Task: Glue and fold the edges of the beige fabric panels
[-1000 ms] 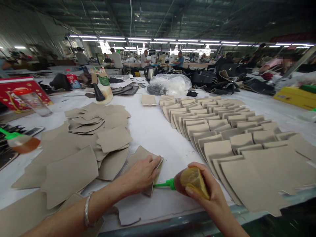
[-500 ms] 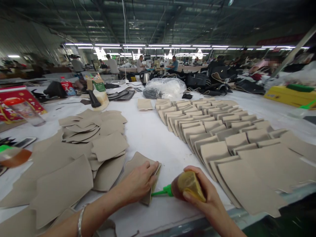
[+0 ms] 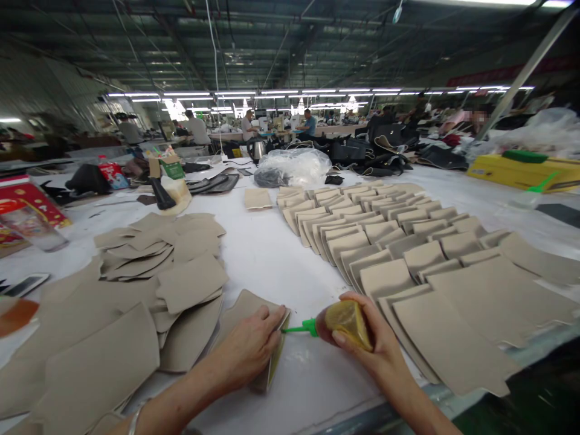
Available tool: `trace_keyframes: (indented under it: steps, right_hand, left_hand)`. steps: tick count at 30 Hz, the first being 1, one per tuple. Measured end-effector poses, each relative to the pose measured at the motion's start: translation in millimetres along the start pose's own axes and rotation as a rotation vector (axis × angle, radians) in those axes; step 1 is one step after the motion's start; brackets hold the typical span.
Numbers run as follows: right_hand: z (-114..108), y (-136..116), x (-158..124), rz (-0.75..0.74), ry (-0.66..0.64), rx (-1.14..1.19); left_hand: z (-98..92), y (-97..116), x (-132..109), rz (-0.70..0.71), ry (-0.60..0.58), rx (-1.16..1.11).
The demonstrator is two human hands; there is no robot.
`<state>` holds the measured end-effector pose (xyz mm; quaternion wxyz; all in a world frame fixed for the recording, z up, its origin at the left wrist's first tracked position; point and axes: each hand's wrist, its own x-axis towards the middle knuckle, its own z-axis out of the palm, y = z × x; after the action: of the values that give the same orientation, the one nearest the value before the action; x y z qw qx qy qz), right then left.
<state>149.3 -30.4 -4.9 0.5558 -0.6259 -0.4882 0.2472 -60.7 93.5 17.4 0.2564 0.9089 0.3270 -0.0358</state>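
Note:
My left hand point(image 3: 251, 344) pinches a beige leather-like piece point(image 3: 244, 305) by its right edge, low in the middle of the table. That edge stands a little raised, and its underside looks yellowish. In my right hand point(image 3: 380, 344) is a squeeze bottle point(image 3: 342, 323) of amber liquid, probably glue, tilted over on its side. Its thin green nozzle point(image 3: 296, 329) points left and its tip meets the piece's edge beside my left fingers. My left fingers partly hide the fold.
Loose beige pieces point(image 3: 104, 350) lie heaped on the left. Overlapping rows of similar pieces point(image 3: 385, 278) fill the right. Farther back are a plastic bag point(image 3: 294, 164), a yellow box point(image 3: 521, 172) and a kettle point(image 3: 257, 150). A phone point(image 3: 27, 284) lies at far left. People sit in the background.
The nozzle tip has travelled up along the piece's edge, away from me, towards my left fingertips. Both hands keep their hold. The view has tilted and turned slightly.

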Motion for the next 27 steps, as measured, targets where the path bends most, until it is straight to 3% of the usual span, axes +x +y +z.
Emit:
trace_keyframes:
  steps: [4,10,14,18,21,25,27]
  right_hand:
    - [-1.4,3.5,7.8,-0.065,0.101,-0.095]
    - [-1.5,2.6,-0.7,-0.014,0.043,-0.023]
    - [-0.8,-0.4,-0.3,0.188,0.030,0.392]
    - [-1.7,0.0,6.5,0.469,0.129,0.921]
    - [-2.4,0.4,10.4,0.584,0.198,1.183]
    - [0.7,3.3,12.6,0.636,0.212,1.402]
    - [2.3,7.6,13.5,0.658,0.216,1.463]
  left_hand:
    - [-1.7,1.3,-0.3,-0.007,-0.010,-0.007]
    - [-4.6,3.6,0.1,-0.025,-0.034,-0.011]
    - [-4.6,0.3,1.6,-0.016,-0.017,-0.039]
    - [-3.7,-4.6,2.1,0.018,0.007,-0.114]
    - [-8.5,-11.3,2.1,0.005,0.055,-0.147]
    - [-25.7,-31.5,5.7,-0.214,0.244,-0.008]
    - [-34.0,-44.2,10.7,-0.357,0.265,0.010]
